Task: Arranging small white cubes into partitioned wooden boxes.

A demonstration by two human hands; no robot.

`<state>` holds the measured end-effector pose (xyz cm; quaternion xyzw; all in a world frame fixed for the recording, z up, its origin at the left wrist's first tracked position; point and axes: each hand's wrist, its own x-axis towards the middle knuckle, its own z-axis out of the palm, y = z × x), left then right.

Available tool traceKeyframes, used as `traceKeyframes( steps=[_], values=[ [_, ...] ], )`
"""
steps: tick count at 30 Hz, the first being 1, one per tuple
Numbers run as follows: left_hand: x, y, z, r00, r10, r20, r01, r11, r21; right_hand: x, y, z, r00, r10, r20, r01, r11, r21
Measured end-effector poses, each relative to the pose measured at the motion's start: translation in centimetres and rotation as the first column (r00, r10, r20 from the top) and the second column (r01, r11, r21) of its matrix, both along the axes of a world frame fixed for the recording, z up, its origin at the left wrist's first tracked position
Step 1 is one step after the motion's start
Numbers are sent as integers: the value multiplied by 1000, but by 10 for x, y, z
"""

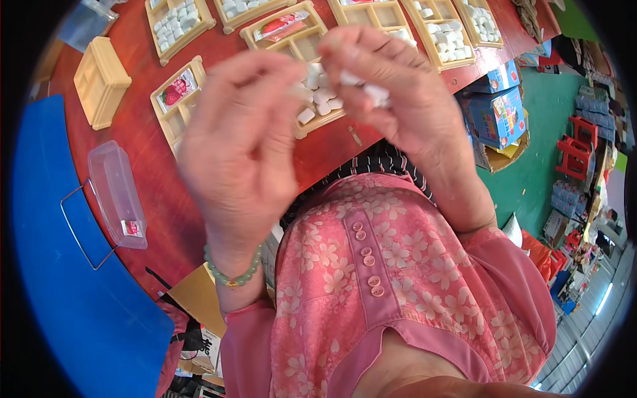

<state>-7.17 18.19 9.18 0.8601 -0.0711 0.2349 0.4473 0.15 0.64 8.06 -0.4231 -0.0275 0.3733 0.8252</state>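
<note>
Both hands are raised over a cream compartment tray [332, 121] that holds small white chunky pieces [323, 99]. My right hand [405, 89] is closed, its fingers curled around a few white pieces [371, 91]. Opposite it, my left hand [242, 126] has bent fingers, with thumb and fingertips close together near a pale spot; blur hides what they pinch. Behind the hands, a sachet with a red strawberry picture [280, 26] lies in the tray's far compartment. To the left, another tray [159, 106] carries a similar sachet [178, 89] and is partly covered by my left hand.
More cream trays with white pieces [451, 43] line the far side of the red table [162, 192]. At left are stacked trays [101, 83], a clear plastic box [116, 182] with a sachet, and a blue surface [50, 265]. Blue cartons [494, 113] stand at right.
</note>
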Motion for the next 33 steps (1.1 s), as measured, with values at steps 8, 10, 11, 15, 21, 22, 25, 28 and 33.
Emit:
traceKeyframes(
  steps=[8, 10, 11, 15, 21, 22, 25, 28, 33],
  values=[
    [-13, 12, -25, 993, -45, -106, 70, 968, 240, 13, -23, 2, 983, -110, 150, 126, 987, -103],
    [-16, 8, -31, 989, -60, -136, 90, 970, 226, 13, -29, -2, 980, -28, 196, 60, 985, -160],
    [-17, 6, -32, 991, -65, -116, 88, 974, 210, 13, -28, 1, 981, -27, 194, 59, 985, -162],
    [-17, 2, -39, 997, -27, -77, 41, 982, 186, 5, -17, 13, 942, 133, 309, -9, 928, -372],
    [-21, -6, -42, 982, 55, -179, -36, 994, 107, -6, 10, 0, 520, 377, 766, 297, 761, -576],
    [-21, -6, -43, 982, 63, -178, -45, 994, 103, -5, 11, -3, 515, 384, 766, 291, 762, -578],
    [-21, -7, -45, 983, 68, -173, -52, 994, 98, -3, 13, -6, 395, 464, 793, 357, 718, -598],
    [-21, -7, -45, 987, 65, -146, -48, 991, 122, -1, 12, -6, 471, 406, 783, 316, 752, -579],
    [-21, -7, -47, 991, 53, -121, -37, 990, 134, 0, 10, -3, 771, 270, 577, 195, 763, -617]
  ],
)
